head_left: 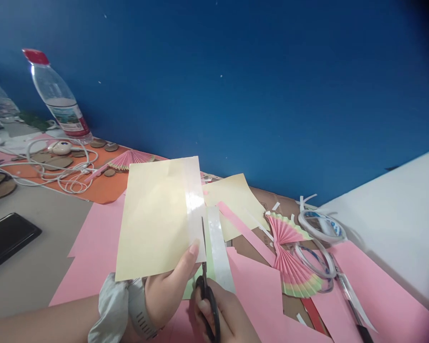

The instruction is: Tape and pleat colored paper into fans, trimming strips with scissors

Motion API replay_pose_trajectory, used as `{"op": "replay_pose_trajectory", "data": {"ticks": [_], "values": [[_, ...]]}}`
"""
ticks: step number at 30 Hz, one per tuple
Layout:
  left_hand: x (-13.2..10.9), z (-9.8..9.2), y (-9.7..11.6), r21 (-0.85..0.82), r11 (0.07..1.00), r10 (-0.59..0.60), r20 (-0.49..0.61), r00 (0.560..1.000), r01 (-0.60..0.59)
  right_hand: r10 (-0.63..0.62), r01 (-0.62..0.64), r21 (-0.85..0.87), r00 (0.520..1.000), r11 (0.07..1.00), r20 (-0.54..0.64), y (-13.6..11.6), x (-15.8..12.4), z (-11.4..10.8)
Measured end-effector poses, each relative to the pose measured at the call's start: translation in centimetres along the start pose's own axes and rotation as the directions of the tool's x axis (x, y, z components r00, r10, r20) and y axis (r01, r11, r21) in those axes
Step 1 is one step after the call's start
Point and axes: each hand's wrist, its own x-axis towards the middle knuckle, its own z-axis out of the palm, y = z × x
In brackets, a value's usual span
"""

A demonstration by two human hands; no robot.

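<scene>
My left hand (173, 286) grips a pale yellow sheet of paper (157, 214) near its lower right corner, thumb on top. Along the sheet's right edge runs a whitish, shiny strip (195, 205) that looks like tape. In my right hand (225, 309) is a pair of scissors (208, 295) with black handles, its blades pointing up along the strip's right edge. Whether the blades are parted cannot be made out. Just right of them lies a green paper (209, 247) with another shiny whitish strip (219, 247) on it.
Pink folded fans (289, 257) and rolls of clear tape (321, 226) lie at right, by a utility knife (352, 300). Pink sheets (257, 286) cover the table. At left are a phone (10, 240), white cables (75, 174) and a bottle (60, 97). A blue wall (236, 95) rises behind.
</scene>
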Motion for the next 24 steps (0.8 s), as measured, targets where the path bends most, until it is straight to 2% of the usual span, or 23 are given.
{"op": "replay_pose_trajectory", "data": {"ticks": [5,8,11,14,19,24], "values": [[0.0,0.1,-0.2,-0.049,0.998,-0.045,-0.012,0.999,0.044,-0.021,0.020,0.056,1.000,0.998,0.019,0.6,0.2,0.0],[0.0,0.0,-0.3,-0.076,0.988,-0.129,0.055,0.990,0.133,-0.024,0.024,0.059,1.000,0.998,0.010,0.9,0.2,0.0],[0.0,0.0,-0.3,-0.094,0.968,-0.229,0.030,0.973,0.231,-0.018,0.018,0.062,1.000,0.998,0.003,1.0,0.1,0.0],[0.1,0.2,-0.6,-0.068,0.964,-0.255,0.029,0.966,0.257,-0.035,0.035,0.058,0.999,0.998,0.005,1.0,0.2,0.0],[0.2,0.4,-1.0,-0.053,0.973,-0.221,0.048,0.974,0.224,-0.059,0.059,0.030,0.998,0.998,0.007,1.3,0.5,-0.1],[-0.1,0.3,-0.1,0.035,0.996,-0.083,-0.004,0.997,0.084,-0.062,0.062,0.004,0.998,0.998,0.006,1.3,0.5,-0.3]]}}
